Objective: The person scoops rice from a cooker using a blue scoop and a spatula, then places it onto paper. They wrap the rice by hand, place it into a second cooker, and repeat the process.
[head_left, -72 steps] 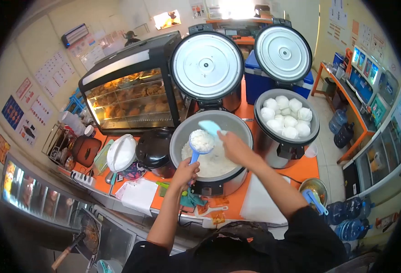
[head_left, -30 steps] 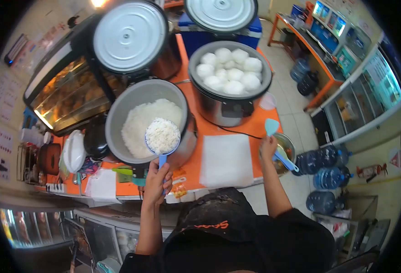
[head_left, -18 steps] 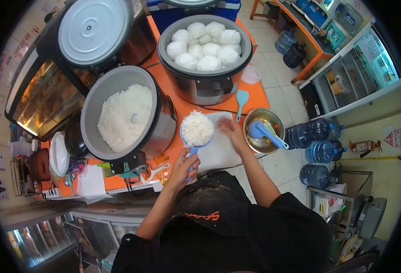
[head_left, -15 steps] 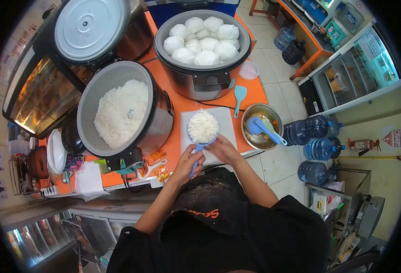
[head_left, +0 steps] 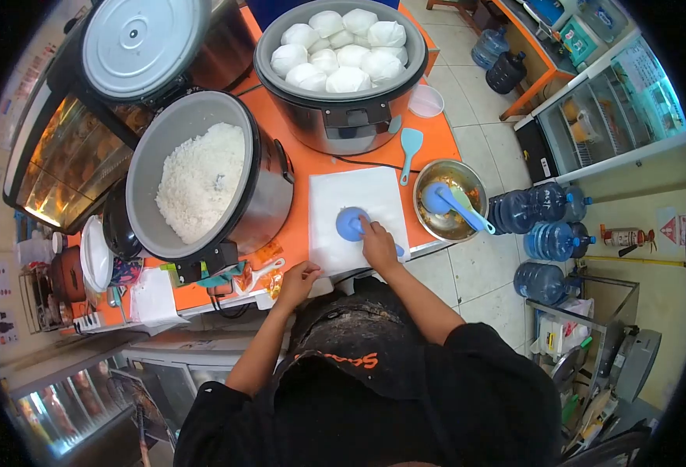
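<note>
A blue scoop [head_left: 349,223] lies turned over, bowl down, on a white sheet of paper [head_left: 358,191]. My right hand [head_left: 380,247] is closed on it, fingers at the bowl's edge and over the handle, whose end shows beyond the hand. Whatever is under the bowl is hidden. At the paper's lower left corner, my left hand [head_left: 298,282] has its fingertips pinched together at the edge. Left of the paper stands an open rice cooker [head_left: 269,198] with loose white rice [head_left: 201,187]. A second cooker [head_left: 343,128] behind holds several white wrapped bundles [head_left: 348,56].
Right of the paper, a steel bowl [head_left: 448,233] holds blue and green utensils over orange food. A turquoise rice paddle [head_left: 411,148] and a pink-rimmed plastic cup [head_left: 426,101] lie on the orange table [head_left: 304,152]. Large water bottles [head_left: 541,282] stand on the floor at right.
The rice-filled scoop, held upright before, is now upside down on the paper. My right hand has moved onto it; my left hand has left the handle for the paper's lower left corner.
</note>
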{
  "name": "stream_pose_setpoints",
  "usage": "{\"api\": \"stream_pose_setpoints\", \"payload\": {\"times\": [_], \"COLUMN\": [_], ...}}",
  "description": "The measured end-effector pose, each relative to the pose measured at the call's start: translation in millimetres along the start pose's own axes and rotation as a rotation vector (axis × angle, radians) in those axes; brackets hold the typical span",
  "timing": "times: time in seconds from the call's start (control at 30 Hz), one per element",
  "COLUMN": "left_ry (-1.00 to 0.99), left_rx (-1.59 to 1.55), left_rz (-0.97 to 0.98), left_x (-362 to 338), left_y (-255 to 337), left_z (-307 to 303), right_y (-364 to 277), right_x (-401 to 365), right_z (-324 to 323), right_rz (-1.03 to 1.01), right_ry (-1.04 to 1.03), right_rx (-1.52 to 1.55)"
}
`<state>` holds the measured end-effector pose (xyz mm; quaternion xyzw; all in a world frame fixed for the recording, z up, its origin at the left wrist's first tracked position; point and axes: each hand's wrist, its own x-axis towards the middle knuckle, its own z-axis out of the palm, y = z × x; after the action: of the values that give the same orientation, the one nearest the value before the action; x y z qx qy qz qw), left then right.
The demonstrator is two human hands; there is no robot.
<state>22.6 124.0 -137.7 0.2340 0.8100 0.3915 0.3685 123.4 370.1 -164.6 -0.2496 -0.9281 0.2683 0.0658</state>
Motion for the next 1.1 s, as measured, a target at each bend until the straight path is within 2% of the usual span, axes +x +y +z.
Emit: {"api": "stream_pose_setpoints", "payload": {"times": [0.13, 0.17, 0.27, 0.3, 0.43, 0.5, 0.6, 0.67, 0.73, 0.83, 0.9, 0.93, 1.03, 1.07, 1.1], "left_ry": [0.003, -0.021, -0.103, -0.047, -0.058, -0.078, -0.041, -0.034, -0.035, -0.035, -0.008, 0.0, 0.023, 0.026, 0.029], "left_rx": [-0.022, -0.045, 0.155, 0.219, 0.33, 0.408, 0.467, 0.471, 0.466, 0.41, 0.321, 0.294, 0.207, 0.177, 0.148], "left_rz": [0.113, 0.187, 0.426, 0.53, 0.566, 0.521, 0.584, 0.613, 0.612, 0.579, 0.597, 0.539, 0.404, 0.383, 0.361], "left_x": [20, 26, 68, 72, 87, 91, 90, 94, 99, 100, 100, 99, 98, 99, 97], "left_y": [3, 4, -11, -10, -10, -10, -4, -12, -10, -1, 4, 7, 18, 19, 20], "left_z": [-1, 0, 7, 9, 14, 14, 10, 12, 12, 9, 9, 10, 11, 11, 11], "right_y": [6, 10, 14, 12, 2, 14, 45, 63, 81, 93, 88, 79, 40, 27, -5], "right_x": [4, 2, 2, -2, -2, 18, 81, 128, 172, 201, 185, 169, 78, 47, 17], "right_z": [10, 10, 1, -5, -30, -33, -47, -60, -66, -65, -61, -65, -66, -60, -73], "right_rz": [0.043, 0.019, -0.037, -0.037, -0.068, 0.004, 0.132, 0.372, 0.54, 0.662, 0.453, 0.345, -0.108, -0.22, -0.227], "right_ry": [-0.025, -0.021, -0.008, -0.011, 0.029, 0.271, 0.618, 0.635, 0.567, 0.468, 0.574, 0.619, 0.143, -0.056, -0.142], "right_rx": [0.006, 0.032, 0.112, 0.146, 0.27, 0.367, 0.404, 0.304, 0.342, 0.385, 0.192, 0.093, 0.255, 0.134, 0.045]}}
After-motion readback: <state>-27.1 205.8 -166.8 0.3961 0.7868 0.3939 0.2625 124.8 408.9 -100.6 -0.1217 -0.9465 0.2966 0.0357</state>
